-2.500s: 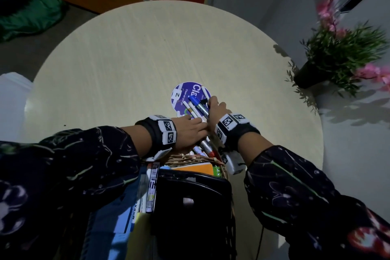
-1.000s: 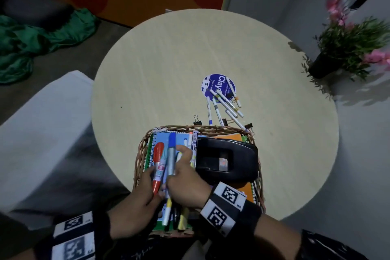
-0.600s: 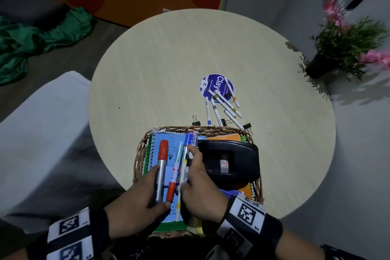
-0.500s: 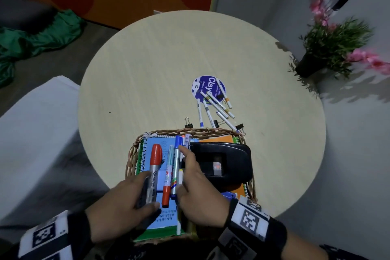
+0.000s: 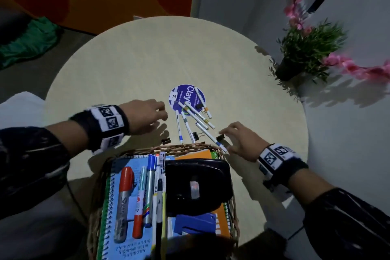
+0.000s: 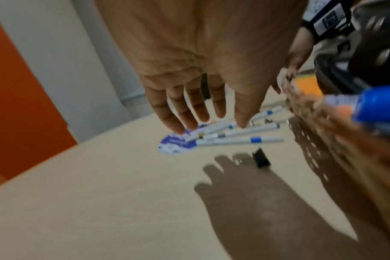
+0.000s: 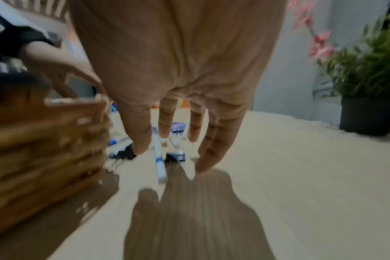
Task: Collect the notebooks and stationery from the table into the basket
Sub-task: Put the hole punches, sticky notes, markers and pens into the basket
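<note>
Left hand [image 5: 145, 116] and right hand [image 5: 238, 140]: empty, fingers spread, above pens [image 5: 191, 120] at frame centre; basket [image 5: 190, 147] below, holding markers [image 5: 137, 196].

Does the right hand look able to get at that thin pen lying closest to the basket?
Probably yes. The right hand is open and empty, its fingertips hovering just beside the thin pen. Nothing lies over the pen; a binder clip and the basket rim sit alongside.
</note>
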The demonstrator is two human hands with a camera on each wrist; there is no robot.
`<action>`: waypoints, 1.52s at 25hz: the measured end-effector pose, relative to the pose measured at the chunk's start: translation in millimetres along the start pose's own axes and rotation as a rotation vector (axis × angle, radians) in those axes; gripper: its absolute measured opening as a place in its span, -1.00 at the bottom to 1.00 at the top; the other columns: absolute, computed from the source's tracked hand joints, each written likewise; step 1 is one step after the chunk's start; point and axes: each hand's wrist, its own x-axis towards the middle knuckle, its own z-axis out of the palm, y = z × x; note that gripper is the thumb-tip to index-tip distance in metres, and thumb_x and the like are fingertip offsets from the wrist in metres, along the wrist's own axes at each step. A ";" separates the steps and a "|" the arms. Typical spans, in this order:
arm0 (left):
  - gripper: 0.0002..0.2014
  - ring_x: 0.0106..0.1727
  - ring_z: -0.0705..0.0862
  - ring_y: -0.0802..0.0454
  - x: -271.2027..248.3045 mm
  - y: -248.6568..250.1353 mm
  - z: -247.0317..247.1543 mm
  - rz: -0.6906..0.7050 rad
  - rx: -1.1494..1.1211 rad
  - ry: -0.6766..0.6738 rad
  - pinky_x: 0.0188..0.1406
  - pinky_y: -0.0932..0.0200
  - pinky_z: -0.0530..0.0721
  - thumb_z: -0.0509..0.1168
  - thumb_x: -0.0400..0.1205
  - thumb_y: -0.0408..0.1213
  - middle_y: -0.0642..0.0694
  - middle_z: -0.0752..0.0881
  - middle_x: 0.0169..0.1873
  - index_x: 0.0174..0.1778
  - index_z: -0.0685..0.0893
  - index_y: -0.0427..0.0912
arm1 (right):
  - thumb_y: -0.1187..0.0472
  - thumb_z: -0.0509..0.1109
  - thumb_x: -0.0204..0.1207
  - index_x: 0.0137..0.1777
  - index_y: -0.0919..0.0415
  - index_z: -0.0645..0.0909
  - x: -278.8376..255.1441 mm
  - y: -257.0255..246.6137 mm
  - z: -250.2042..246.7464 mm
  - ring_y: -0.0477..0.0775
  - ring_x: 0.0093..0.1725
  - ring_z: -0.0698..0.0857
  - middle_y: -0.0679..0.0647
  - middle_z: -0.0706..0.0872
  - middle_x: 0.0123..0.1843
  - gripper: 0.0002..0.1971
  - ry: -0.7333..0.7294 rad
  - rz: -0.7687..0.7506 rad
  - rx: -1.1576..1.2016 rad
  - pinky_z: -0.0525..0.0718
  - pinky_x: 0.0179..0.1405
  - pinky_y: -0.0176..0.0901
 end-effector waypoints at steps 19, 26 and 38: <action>-0.61 0.15 0.43 -0.09 82.5 26.4 45.2 0.253 0.100 -0.070 0.15 0.07 0.47 0.08 0.65 -0.18 -0.16 0.47 0.26 0.41 0.34 -0.12 | 0.35 0.24 0.52 0.18 0.24 0.35 66.0 -14.8 47.5 0.27 -0.22 0.49 0.25 0.48 0.17 -0.74 0.084 0.097 -0.144 0.40 -0.30 0.02; -0.68 0.24 0.43 -0.22 92.0 34.2 47.2 0.210 0.132 -0.002 0.09 -0.07 0.51 0.10 0.64 -0.11 -0.24 0.48 0.25 0.27 0.48 -0.12 | 0.36 0.16 0.53 -0.03 0.18 0.56 62.2 -10.0 43.6 0.08 -0.26 0.61 0.14 0.72 -0.12 -0.84 0.219 -0.088 0.557 0.62 -0.21 0.00; -0.86 -0.25 0.51 -0.17 30.0 -10.1 23.3 -0.170 -0.323 0.013 -0.25 0.12 0.38 0.14 0.64 -0.25 -0.21 0.47 -0.17 -0.02 0.46 -0.27 | 0.15 0.46 0.45 0.37 0.11 0.44 82.4 -15.5 53.6 0.21 0.23 0.61 0.17 0.61 0.28 -0.51 -0.004 -0.220 0.208 0.58 0.25 0.08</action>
